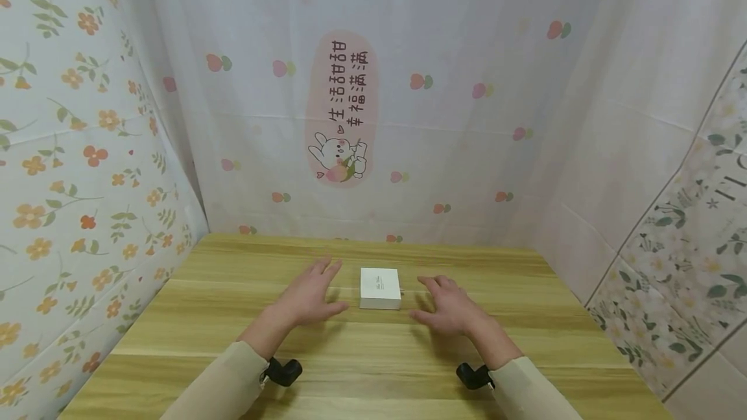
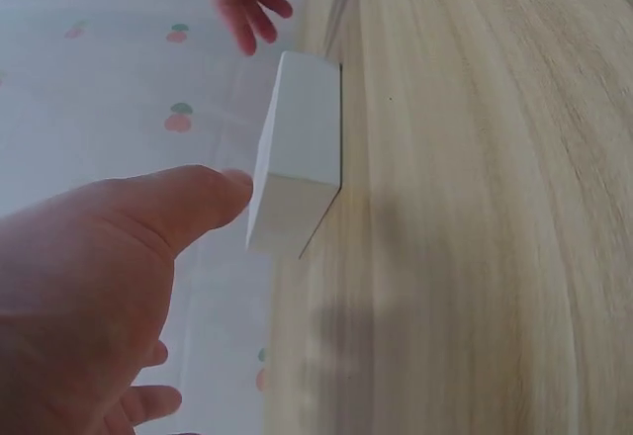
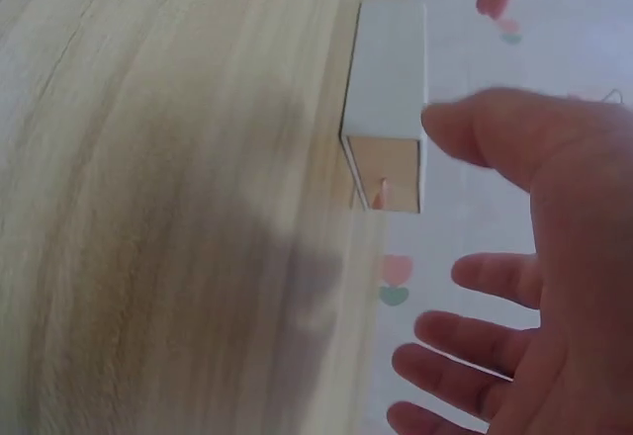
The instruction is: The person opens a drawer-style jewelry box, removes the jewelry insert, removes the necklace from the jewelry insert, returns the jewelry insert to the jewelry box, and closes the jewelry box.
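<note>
A small white box (image 1: 379, 286) with fine dark print on its lid lies flat on the wooden table. On its right end, a tan drawer front (image 3: 388, 173) with a little pull tab shows in the right wrist view. My left hand (image 1: 310, 293) hovers left of the box, thumb and fingers spread, apart from it. To the right of the box, my right hand (image 1: 449, 306) is held with fingers loosely extended, also apart from it. Neither hand holds anything. The left wrist view shows the box's plain white end (image 2: 292, 213) near the left thumb.
The wood-grain table (image 1: 373, 368) extends to a hanging white curtain (image 1: 467, 148) at the back. A flowered cloth (image 1: 87, 180) hangs on the left, another patterned cloth (image 1: 671, 264) on the right. Black wrist cameras (image 1: 284, 372) are strapped to both forearms.
</note>
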{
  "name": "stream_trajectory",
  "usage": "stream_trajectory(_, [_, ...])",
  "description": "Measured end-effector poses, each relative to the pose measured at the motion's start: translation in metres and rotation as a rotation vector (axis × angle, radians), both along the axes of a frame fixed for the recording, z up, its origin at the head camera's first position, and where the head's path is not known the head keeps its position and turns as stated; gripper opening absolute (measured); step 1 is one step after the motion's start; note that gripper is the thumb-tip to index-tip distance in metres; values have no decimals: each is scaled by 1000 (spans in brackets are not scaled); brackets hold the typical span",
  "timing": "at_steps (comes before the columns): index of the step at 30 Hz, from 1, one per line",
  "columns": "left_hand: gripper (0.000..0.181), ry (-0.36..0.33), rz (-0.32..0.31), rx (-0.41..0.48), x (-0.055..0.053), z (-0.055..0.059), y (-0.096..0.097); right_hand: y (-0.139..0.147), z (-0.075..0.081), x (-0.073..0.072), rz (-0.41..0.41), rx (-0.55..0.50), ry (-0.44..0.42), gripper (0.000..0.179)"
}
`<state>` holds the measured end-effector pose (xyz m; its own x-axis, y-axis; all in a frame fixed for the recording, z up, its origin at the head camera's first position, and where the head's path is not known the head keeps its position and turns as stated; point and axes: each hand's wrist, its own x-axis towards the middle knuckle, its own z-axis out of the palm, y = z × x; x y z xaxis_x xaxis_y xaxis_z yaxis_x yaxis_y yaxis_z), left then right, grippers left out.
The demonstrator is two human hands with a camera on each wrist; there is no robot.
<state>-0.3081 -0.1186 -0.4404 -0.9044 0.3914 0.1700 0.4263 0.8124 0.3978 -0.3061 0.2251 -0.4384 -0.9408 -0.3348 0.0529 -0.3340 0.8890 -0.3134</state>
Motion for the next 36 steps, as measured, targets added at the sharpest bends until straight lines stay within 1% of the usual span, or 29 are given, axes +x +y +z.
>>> stream_trajectory(3, [89, -28, -13, 36, -2, -3, 3, -1, -3, -3, -9, -19, -6, 71])
stream_trajectory(7, [84, -62, -46, 77, -8, -9, 8, -2, -5, -8, -13, -100, -48, 59])
stream_trajectory(11, [80, -83, -80, 89, -13, -15, 17, -5, -7, -12, -9, -168, -85, 51])
stream_trajectory(15, [77, -79, -110, 97, -16, -20, 26, -8, -10, -16, -20, -197, -101, 48])
stream_trajectory(23, [72, -79, -148, 99, -23, -28, 42, -13, -16, -24, -13, -228, -88, 42])
stream_trajectory(28, [68, -58, -157, 99, -26, -33, 49, -19, -19, -30, -20, -251, -87, 40])
stream_trajectory(36, [57, -16, -158, 95, -27, -36, 56, -30, -19, -42, -51, -287, -110, 36])
